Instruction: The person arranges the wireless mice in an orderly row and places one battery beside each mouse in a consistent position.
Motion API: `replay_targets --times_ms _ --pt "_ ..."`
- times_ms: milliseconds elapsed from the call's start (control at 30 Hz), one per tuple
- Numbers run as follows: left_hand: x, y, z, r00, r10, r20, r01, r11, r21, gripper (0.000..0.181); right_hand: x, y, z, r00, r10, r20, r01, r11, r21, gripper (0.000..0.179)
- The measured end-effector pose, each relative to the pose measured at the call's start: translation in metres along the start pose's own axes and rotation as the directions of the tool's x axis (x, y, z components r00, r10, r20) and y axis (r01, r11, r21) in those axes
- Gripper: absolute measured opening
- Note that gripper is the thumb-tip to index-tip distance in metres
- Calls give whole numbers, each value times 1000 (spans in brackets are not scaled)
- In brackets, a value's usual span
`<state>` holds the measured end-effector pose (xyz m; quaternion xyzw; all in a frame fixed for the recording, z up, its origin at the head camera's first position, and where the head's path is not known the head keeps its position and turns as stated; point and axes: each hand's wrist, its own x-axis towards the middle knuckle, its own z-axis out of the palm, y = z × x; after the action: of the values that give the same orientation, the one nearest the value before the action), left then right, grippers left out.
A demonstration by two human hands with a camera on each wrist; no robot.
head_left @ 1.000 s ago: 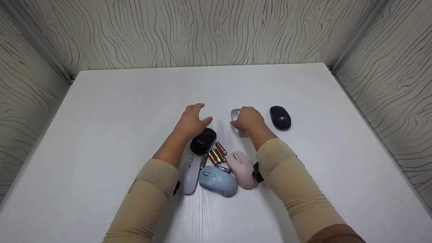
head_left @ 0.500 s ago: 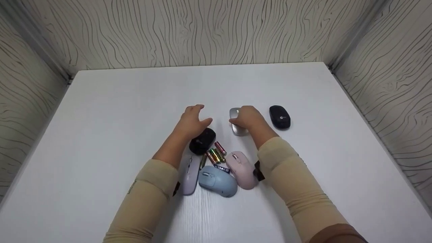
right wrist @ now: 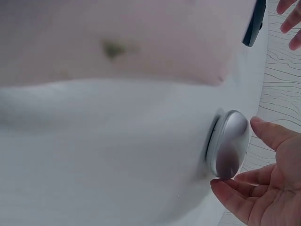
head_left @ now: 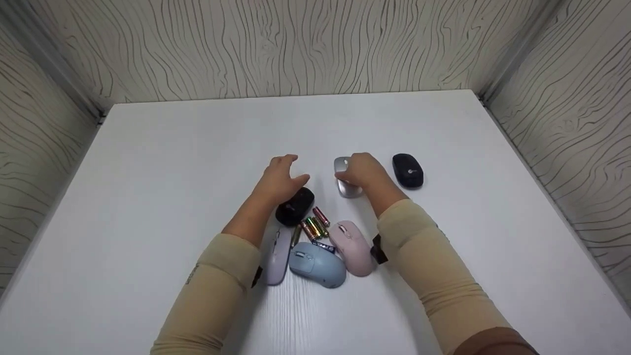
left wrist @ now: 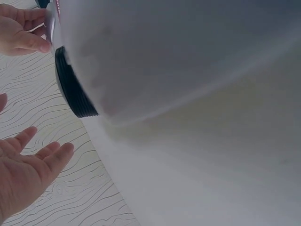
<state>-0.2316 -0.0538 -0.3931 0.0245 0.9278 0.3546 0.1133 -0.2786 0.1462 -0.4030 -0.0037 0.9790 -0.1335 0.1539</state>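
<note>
My right hand (head_left: 364, 171) grips a silver computer mouse (head_left: 345, 186) on the white table, thumb on its left side and fingers on the other. In the right wrist view the thumb and fingertips meet opposite edges of the silver mouse (right wrist: 229, 143). My left hand (head_left: 280, 180) is held with fingers spread, just beyond a black mouse (head_left: 295, 208) and partly overlapping it from above. Nothing lies between the left fingers in the left wrist view, where the black mouse (left wrist: 73, 87) stands beside that hand (left wrist: 28, 174).
Several batteries (head_left: 315, 228) lie amid a lavender mouse (head_left: 279, 256), a blue mouse (head_left: 319, 265) and a pink mouse (head_left: 353, 249) in front of the hands. Another black mouse (head_left: 408, 170) rests to the right. Wood-patterned panels (head_left: 296, 49) enclose the table's back and sides.
More of the silver mouse's top shows beside my right thumb than a second ago, and that hand has shifted slightly. My left hand keeps its spread pose; the other mice and batteries stay put.
</note>
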Motion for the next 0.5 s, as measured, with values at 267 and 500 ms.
replay_targets --times_ms 267,500 --pt "-3 1 -7 1000 0 -9 0 1000 -8 63 -7 7 -12 999 -23 -32 23 1000 12 66" --pt "-4 -1 -12 999 28 -21 -28 1000 5 63 -19 19 -23 998 -29 -57 33 997 76 72"
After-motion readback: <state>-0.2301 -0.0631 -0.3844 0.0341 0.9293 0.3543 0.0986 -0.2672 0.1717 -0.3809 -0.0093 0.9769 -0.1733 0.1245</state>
